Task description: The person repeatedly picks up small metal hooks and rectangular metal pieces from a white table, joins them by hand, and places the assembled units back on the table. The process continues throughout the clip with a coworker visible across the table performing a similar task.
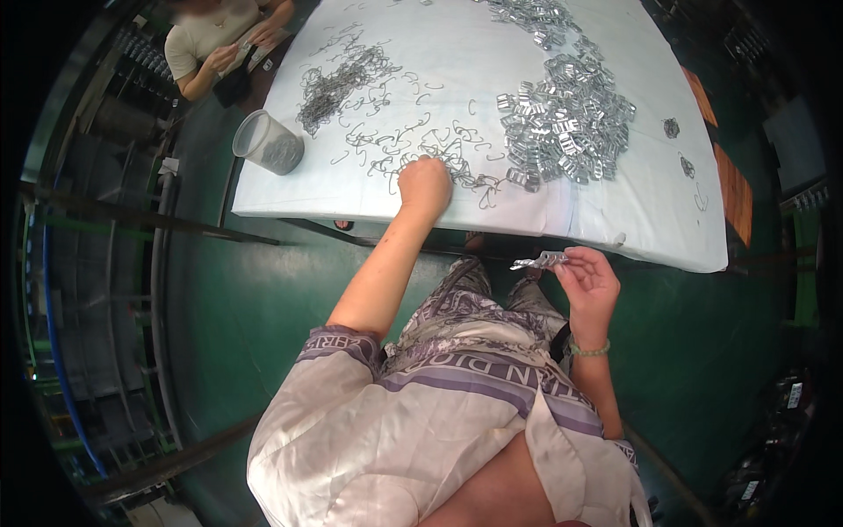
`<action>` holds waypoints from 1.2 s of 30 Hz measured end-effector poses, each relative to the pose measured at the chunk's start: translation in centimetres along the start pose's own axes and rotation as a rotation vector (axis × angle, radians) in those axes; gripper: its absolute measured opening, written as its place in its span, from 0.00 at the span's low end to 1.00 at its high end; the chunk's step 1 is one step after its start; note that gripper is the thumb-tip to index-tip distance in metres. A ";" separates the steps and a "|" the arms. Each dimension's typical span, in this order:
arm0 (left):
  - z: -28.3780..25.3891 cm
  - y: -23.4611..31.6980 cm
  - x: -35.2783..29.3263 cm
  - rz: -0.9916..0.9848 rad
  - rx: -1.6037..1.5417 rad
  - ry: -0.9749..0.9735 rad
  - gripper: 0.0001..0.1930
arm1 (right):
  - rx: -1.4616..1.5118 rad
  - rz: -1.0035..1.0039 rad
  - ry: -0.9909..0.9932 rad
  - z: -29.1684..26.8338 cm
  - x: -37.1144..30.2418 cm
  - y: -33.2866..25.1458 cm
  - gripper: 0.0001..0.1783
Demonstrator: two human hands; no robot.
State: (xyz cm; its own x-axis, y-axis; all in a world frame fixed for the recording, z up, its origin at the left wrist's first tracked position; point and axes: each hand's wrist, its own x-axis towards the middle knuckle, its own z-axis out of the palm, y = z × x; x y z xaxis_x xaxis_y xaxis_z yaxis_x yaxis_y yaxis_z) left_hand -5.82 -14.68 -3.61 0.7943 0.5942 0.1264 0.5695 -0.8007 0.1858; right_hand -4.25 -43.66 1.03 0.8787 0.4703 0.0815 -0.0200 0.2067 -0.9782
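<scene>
My left hand point(425, 186) reaches over the table's near edge into a loose scatter of thin, curved wire hooks point(448, 145). Its fingers are curled together and point away, so whatever they pinch is hidden. In front of my body, just off the table edge, my right hand point(590, 279) grips a small, shiny silver metal bracket point(550, 259) between thumb and fingers, its free end pointing left. A large heap of similar silver brackets point(571, 123) lies on the table, right of the hooks.
A white-covered table point(650, 215) spans the view ahead. A denser hook pile point(338, 88) and a translucent plastic tub point(268, 143) holding small dark pieces are on its left. Small dark wire clumps point(671, 128) lie near the right edge. Another person point(219, 44) handles something small at far left.
</scene>
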 end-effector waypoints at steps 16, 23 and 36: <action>-2.1 -3.1 0.9 -0.125 -0.749 -0.191 0.07 | 0.031 0.012 0.062 0.2 0.0 0.6 0.14; -6.9 4.2 -5.4 0.221 -1.397 -0.456 0.02 | 0.002 -0.014 0.111 1.2 0.1 0.3 0.15; -8.8 7.9 -8.6 0.604 -0.956 -0.058 0.06 | -0.127 -0.051 0.099 1.9 -0.2 0.1 0.15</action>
State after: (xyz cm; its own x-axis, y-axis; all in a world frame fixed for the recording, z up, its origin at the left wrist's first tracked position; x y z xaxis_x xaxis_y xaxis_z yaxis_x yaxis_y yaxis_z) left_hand -10.03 -25.49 5.33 0.9072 0.1054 0.4073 -0.2864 -0.5545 0.7813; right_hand -5.31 -42.12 1.27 0.9199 0.3737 0.1189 0.0810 0.1157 -0.9900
